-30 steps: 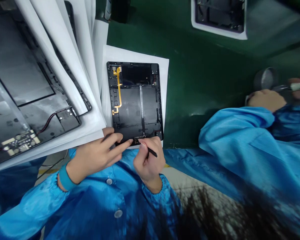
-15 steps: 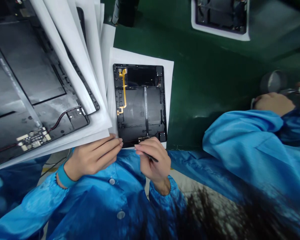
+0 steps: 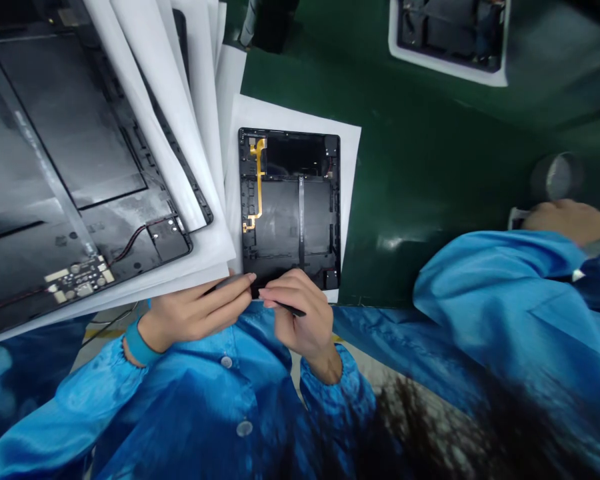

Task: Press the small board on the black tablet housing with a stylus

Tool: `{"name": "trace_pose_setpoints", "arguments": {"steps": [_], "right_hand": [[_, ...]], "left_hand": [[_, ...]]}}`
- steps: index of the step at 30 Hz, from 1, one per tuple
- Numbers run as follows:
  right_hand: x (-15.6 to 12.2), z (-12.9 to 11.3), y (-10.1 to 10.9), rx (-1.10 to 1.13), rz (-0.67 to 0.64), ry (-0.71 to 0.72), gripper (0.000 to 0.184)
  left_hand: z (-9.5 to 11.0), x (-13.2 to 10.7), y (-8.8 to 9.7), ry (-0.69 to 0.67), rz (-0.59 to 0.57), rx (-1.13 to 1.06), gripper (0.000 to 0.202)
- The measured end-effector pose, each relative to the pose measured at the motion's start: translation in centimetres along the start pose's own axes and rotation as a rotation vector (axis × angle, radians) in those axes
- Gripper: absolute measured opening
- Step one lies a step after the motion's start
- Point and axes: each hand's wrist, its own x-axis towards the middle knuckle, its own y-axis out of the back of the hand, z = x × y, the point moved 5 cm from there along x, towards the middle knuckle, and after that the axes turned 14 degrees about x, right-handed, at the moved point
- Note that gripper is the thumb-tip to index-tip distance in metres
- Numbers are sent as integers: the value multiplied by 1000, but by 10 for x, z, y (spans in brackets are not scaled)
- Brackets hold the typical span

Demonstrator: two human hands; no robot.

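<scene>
An opened black tablet shell (image 3: 290,213) with a yellow flex cable lies on a white sheet (image 3: 347,157) on the green bench. My left hand (image 3: 195,313) reaches from the left, fingers pinched together at the shell's near edge. Facing it, my right hand (image 3: 300,313) is curled around a thin black tool (image 3: 290,309), its fingertips meeting those of the left hand at that same edge. What sits between the fingertips is hidden.
A stack of larger tablet shells (image 3: 70,187) interleaved with white sheets fills the left. Another shell on a white sheet (image 3: 450,40) lies at the far top. A co-worker's blue sleeve (image 3: 505,287) and hand (image 3: 565,220) occupy the right beside a round metal object (image 3: 555,177).
My right hand has pulled back from the shell's bottom connector and turned toward the left hand. The left fingers have drawn together into a pinch. The view has shifted slightly left.
</scene>
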Motion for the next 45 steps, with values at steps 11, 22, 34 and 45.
{"name": "trace_pose_setpoints", "arguments": {"steps": [11,22,34,45], "right_hand": [[-1,2,-2,-69,-23,29,34],[0,3,10,-93,-32,-3,28],[-4,6,18,-306,0,3,29],[-6,10,20,-283,123,44,24]], "left_hand": [[4,-13,-5,59,27,-51,27],[6,-11,-9,40,-71,-105,26],[-2,4,1,226,32,-169,13],[-10,8,4,213,137,-339,18]]}}
